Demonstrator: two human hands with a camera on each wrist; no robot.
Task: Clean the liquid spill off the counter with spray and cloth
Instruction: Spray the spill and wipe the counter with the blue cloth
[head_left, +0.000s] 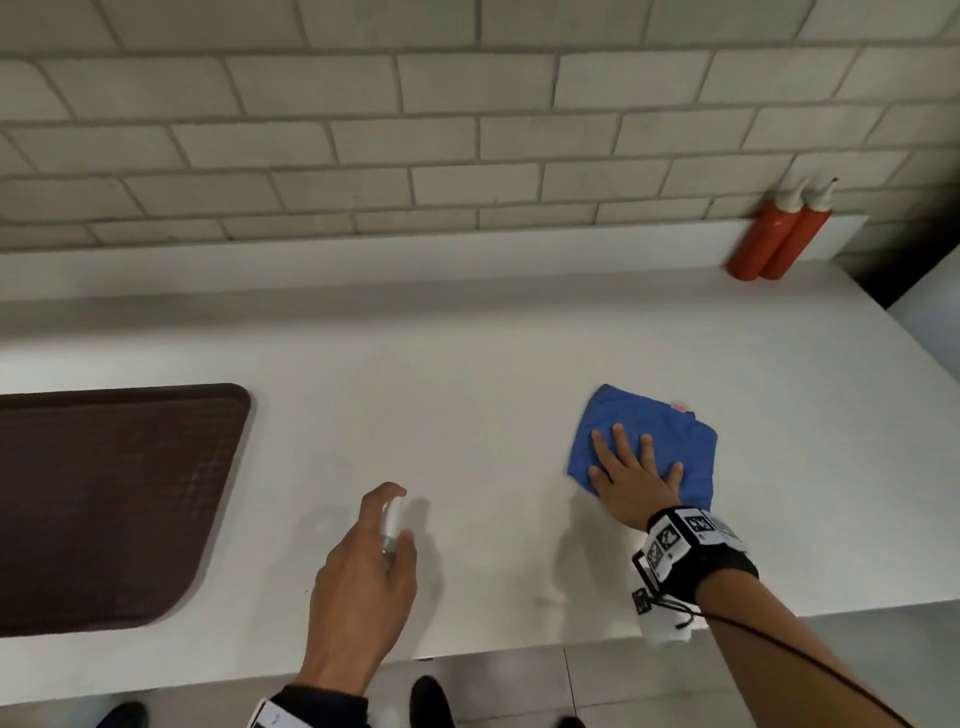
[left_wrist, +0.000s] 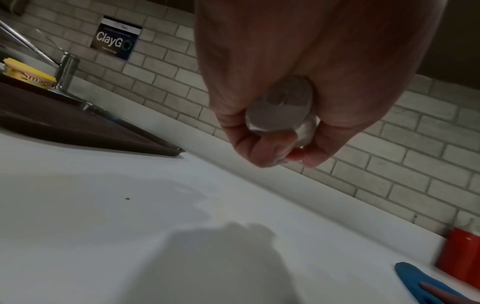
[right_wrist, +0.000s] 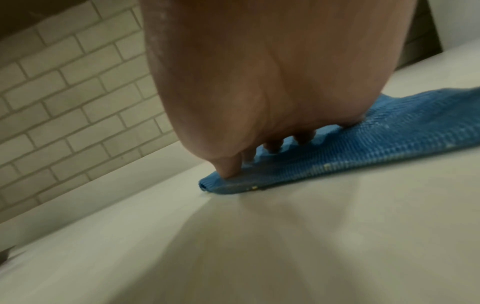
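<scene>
My left hand (head_left: 371, 561) grips a small clear spray bottle (head_left: 390, 525) above the front middle of the white counter (head_left: 467, 374), index finger curled over its top. From the left wrist view the bottle's round base (left_wrist: 280, 111) shows between my curled fingers (left_wrist: 249, 148). A faint wet patch (left_wrist: 161, 197) lies on the counter below it. My right hand (head_left: 631, 475) lies flat with spread fingers on a folded blue cloth (head_left: 670, 426) to the right. In the right wrist view the fingertips (right_wrist: 228, 168) press the cloth (right_wrist: 363, 144) onto the counter.
A dark brown tray (head_left: 104, 499) lies at the left, with a faucet (left_wrist: 66, 70) and a yellow pack (left_wrist: 28, 76) behind it. Two red squeeze bottles (head_left: 779, 234) stand at the back right against the tiled wall. The counter's front edge (head_left: 467, 660) runs just below my hands.
</scene>
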